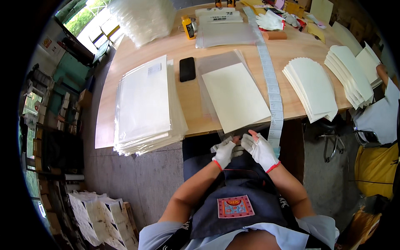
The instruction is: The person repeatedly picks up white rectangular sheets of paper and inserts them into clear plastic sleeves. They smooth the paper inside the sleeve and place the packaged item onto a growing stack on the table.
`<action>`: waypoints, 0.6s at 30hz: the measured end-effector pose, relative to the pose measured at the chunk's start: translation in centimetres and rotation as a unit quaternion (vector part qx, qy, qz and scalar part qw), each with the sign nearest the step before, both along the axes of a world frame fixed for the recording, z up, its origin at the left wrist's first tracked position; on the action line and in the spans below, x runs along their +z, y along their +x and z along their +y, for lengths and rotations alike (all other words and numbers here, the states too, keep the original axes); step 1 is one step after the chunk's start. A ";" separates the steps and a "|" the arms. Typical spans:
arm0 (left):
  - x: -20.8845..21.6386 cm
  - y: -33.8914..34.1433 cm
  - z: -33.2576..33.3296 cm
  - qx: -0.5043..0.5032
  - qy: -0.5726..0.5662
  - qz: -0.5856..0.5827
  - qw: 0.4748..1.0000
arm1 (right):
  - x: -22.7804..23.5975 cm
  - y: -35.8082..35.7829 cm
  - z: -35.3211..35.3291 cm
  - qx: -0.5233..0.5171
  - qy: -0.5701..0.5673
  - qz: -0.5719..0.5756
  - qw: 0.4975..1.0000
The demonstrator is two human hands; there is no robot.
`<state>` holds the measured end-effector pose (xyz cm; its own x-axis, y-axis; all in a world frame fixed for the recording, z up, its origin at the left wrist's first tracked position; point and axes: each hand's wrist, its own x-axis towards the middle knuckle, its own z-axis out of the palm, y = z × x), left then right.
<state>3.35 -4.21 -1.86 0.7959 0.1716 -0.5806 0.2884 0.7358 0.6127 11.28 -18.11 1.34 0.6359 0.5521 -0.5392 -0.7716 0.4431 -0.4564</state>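
Observation:
My left hand (225,153) and my right hand (260,151) are close together just off the table's near edge, above my lap. Both wear white gloves with red cuffs and bare thumb tips. The right fingers are stretched toward the left hand, its thumb raised. The left fingers look loosely extended, partly in shadow; nothing shows held in either hand. Just beyond them, a cream sheet (236,98) lies at a slant on clear plastic sleeves (204,66). Along its right side, a strip of printed labels (273,89) runs down over the table edge beside my right hand.
Left on the table (109,104) is a stack of sleeved sheets (143,98), beside a black phone (187,69). Fanned cream sheets (310,85) lie right. Farther back are more sleeves (225,34), a yellow bottle (188,28) and gloves (270,21). Another person's arm (382,75) is at far right.

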 end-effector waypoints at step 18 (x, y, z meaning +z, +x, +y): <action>1.6 -2.2 5.9 -0.022 0.227 -0.009 0.974 | 2.5 0.7 7.6 0.313 -0.407 -0.793 0.328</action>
